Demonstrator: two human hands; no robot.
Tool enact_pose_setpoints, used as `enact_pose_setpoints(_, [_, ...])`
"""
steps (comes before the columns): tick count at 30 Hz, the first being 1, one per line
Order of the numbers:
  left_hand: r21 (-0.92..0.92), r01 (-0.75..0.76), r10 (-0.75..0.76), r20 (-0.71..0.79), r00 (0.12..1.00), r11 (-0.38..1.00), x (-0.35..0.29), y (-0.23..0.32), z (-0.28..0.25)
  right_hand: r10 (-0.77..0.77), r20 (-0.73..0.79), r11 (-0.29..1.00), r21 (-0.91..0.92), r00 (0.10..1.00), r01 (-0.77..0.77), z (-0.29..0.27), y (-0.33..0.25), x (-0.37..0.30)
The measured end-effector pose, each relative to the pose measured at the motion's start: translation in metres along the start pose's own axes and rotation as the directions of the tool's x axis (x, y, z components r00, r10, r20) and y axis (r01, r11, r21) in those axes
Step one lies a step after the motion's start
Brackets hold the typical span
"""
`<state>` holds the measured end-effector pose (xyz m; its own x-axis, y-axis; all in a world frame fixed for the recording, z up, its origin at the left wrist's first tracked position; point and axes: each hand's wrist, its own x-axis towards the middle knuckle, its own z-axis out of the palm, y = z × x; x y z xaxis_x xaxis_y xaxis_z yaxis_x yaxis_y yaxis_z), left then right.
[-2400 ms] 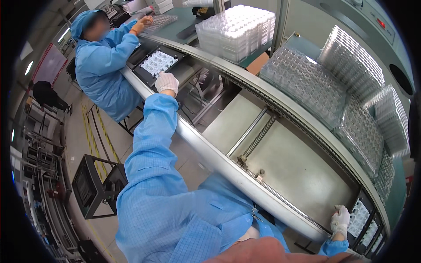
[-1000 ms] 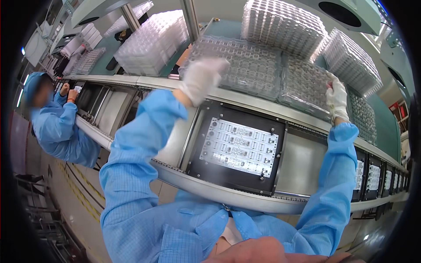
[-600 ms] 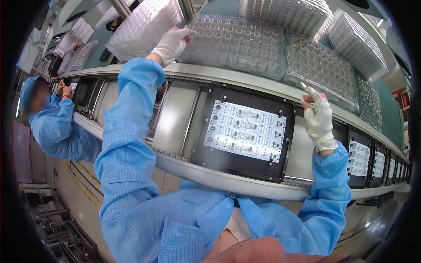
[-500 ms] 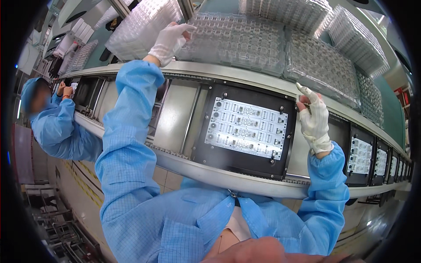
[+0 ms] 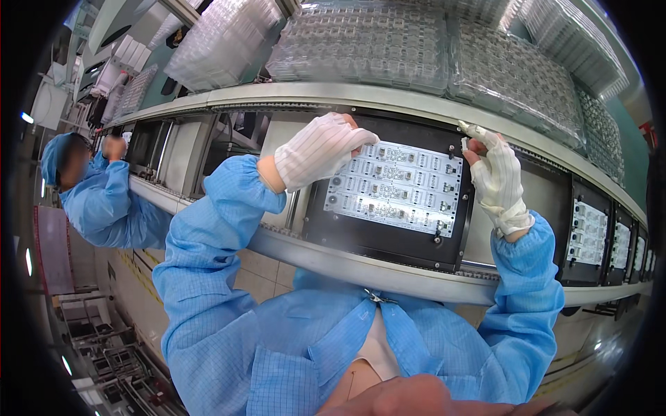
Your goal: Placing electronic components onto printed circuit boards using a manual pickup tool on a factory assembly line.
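Head view: left hand [image 5: 320, 147] loosely curled, right hand [image 5: 496, 177] pinching, at circuit panel [image 5: 401, 188] edges.

The left hand [image 5: 320, 149] covers the board's [image 5: 399, 188] top-left corner. The co-worker's [image 5: 97, 197] face is blurred. Far right carriers [image 5: 642, 253] are cut off.
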<state>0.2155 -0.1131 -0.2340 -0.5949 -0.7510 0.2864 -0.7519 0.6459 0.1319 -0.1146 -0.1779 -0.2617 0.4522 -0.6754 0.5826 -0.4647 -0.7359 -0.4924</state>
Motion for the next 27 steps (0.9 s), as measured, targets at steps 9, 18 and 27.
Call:
enact_pose_setpoints(9, [-0.015,0.041,-0.039,0.133,0.990,0.999,0.071,0.034,-0.001,0.059,0.039,0.997,0.052,0.997,-0.061,-0.054,0.029,-0.007])
enact_pose_setpoints(18, [-0.069,-0.024,0.029,0.074,0.997,0.997,0.089,0.049,-0.013,0.055,0.059,0.996,0.064,0.997,-0.059,-0.081,0.022,-0.003])
enact_pose_setpoints(27, [-0.008,-0.063,0.062,-0.025,0.998,0.998,0.069,0.146,-0.094,0.165,0.060,0.984,0.051,0.984,-0.169,-0.179,-0.088,-0.015])
